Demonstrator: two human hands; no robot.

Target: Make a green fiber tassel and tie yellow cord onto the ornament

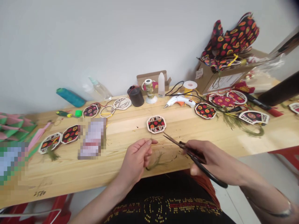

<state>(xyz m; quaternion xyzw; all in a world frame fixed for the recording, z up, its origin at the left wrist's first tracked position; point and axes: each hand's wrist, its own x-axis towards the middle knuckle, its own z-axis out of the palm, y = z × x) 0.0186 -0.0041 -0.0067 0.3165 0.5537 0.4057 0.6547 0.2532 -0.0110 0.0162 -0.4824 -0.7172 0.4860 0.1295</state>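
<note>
My left hand [137, 157] is closed in a pinch on a thin olive-green tassel thread [156, 161] that hangs down over the table's front edge. My right hand [211, 160] grips black-handled scissors [187, 148], blades slightly apart and pointing up-left toward the thread. Just beyond both hands a round ornament [156, 124] with a white lattice frame and red-and-black patterned fabric lies flat on the wooden table [130, 174].
A white glue gun [180, 100], a dark thread spool [135, 95], a ribbon spool [149, 90] and a white bottle [161, 84] stand at the back. More ornaments [70, 133] lie left and right. A cardboard box [221, 79] of patterned pieces sits far right. Green thread scraps litter the table.
</note>
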